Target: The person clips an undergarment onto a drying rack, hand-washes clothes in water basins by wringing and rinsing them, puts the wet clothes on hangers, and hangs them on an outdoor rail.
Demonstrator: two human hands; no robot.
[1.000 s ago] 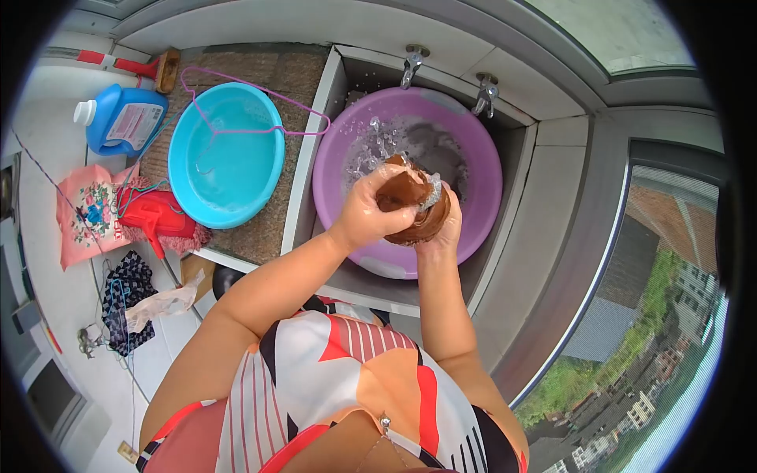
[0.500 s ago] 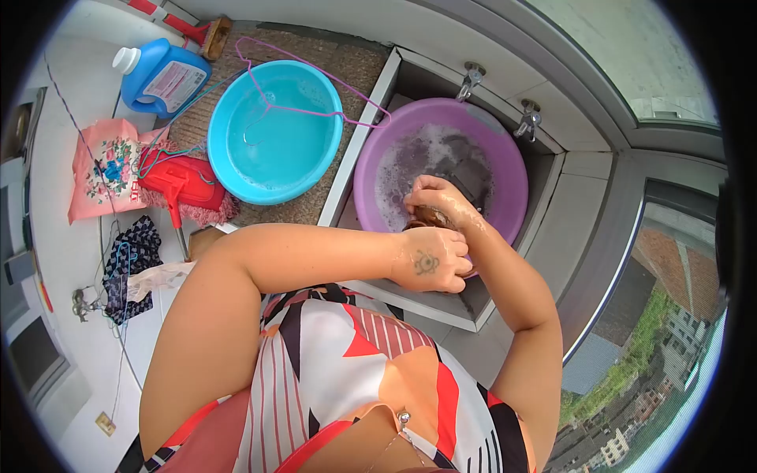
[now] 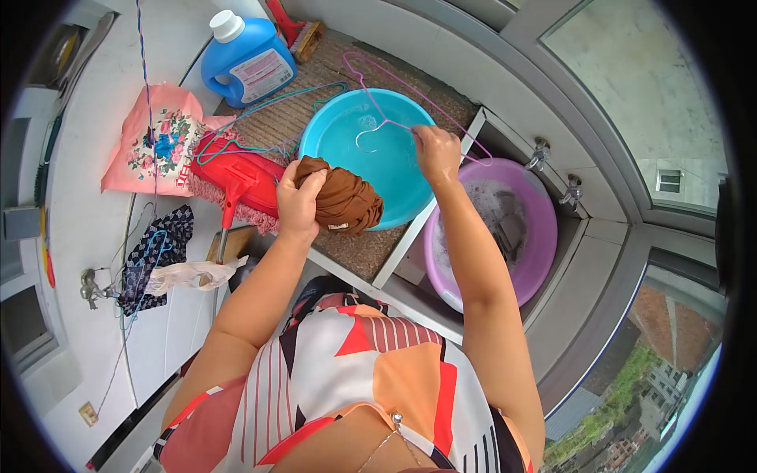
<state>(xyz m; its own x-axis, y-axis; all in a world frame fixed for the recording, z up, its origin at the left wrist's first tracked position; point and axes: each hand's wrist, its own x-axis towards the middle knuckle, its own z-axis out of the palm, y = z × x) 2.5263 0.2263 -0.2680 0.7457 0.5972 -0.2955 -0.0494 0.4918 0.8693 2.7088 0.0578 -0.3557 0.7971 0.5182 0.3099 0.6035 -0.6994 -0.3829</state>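
Observation:
My left hand (image 3: 298, 201) is closed around a bunched brown cloth garment (image 3: 348, 199), held over the near left rim of the blue basin (image 3: 402, 206). A small white label shows on the garment's lower side. My right hand (image 3: 436, 154) has its fingers pinched on one arm of a pink wire hanger (image 3: 388, 118), at the basin's right rim. The hanger lies across the blue basin, with its metal hook over the water. A purple basin (image 3: 544, 236) with sudsy water and dark, submerged cloth stands in the sink, partly hidden by my right forearm.
Two taps (image 3: 539, 154) are on the sink's right wall. A blue detergent bottle (image 3: 251, 67), a brush (image 3: 306, 43), a green hanger (image 3: 260, 102), a pink floral bag (image 3: 162, 142) and a red mop head (image 3: 244, 185) are at the left. Patterned cloth (image 3: 162, 252) hangs lower left.
Both hands have left the purple basin. My left hand has carried the brown garment leftward to the blue basin, while my right hand has taken hold of the pink hanger. The view has shifted.

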